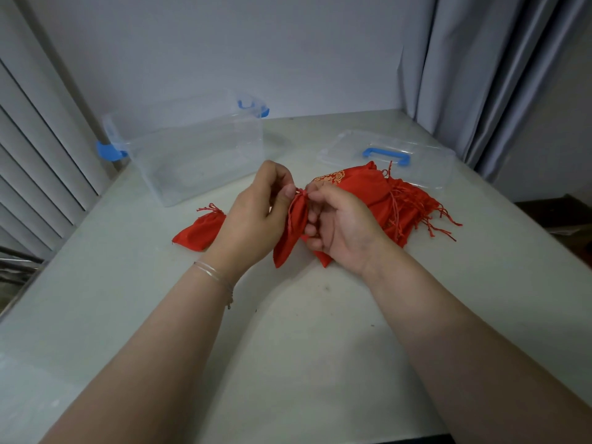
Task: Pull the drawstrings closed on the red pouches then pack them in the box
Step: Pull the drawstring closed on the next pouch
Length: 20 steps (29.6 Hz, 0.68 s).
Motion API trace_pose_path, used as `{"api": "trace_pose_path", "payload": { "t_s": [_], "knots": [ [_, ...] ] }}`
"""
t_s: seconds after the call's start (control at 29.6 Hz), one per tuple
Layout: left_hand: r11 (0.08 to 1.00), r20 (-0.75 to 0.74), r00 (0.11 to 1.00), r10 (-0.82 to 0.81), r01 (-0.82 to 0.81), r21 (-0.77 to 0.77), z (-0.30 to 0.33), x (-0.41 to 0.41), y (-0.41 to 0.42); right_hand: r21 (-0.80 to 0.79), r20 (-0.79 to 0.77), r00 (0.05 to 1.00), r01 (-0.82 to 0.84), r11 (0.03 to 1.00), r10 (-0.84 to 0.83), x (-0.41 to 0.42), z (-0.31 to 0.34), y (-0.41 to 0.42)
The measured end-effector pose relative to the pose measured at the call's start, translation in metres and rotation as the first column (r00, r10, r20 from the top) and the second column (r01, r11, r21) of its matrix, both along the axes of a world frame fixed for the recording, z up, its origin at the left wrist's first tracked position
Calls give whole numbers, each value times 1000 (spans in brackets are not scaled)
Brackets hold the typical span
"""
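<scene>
A red pouch (292,230) hangs between my two hands above the table, its top gathered tight. My left hand (256,216) pinches the gathered neck from the left. From the right, my right hand (339,225) pinches the same neck and its strings. A closed red pouch (200,230) lies on the table left of my left hand. A pile of several red pouches (390,200) with loose drawstrings lies behind my right hand. The clear plastic box (192,149) with blue latches stands open at the back left with nothing inside.
The box's clear lid (387,158) with a blue handle lies at the back right, behind the pile. A grey curtain (480,75) hangs at the right; white slats (38,149) stand at the left. The table's left edge (19,299) runs close by.
</scene>
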<state>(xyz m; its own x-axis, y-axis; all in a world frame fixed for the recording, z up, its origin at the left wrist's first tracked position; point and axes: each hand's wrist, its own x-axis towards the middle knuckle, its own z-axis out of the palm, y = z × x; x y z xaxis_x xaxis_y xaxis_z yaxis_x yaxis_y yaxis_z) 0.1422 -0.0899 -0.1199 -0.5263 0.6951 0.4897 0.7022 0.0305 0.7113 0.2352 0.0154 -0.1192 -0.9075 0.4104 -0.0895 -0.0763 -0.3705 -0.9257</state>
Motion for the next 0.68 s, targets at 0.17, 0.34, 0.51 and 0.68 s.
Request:
{"api": "trace_pose_path", "payload": {
  "t_s": [0.17, 0.34, 0.51, 0.68],
  "knots": [
    [998, 139, 989, -54, 51, 25, 7, 3, 0, 178, 53, 998, 21, 984, -31, -2, 1, 2],
    [993, 165, 985, -47, 64, -102, 6, -9, -4, 863, 136, 963, 0, 505, -233, 4, -3, 8],
    [983, 86, 996, 17, -1, -183, 5, -16, -5, 983, 50, 953, 5, 181, -297, 3, -8, 7],
    [915, -58, 916, 397, -400, -60, 6, -50, -19, 977, -150, 760, 210, 21, -632, 6, -7, 31]
  ]
}}
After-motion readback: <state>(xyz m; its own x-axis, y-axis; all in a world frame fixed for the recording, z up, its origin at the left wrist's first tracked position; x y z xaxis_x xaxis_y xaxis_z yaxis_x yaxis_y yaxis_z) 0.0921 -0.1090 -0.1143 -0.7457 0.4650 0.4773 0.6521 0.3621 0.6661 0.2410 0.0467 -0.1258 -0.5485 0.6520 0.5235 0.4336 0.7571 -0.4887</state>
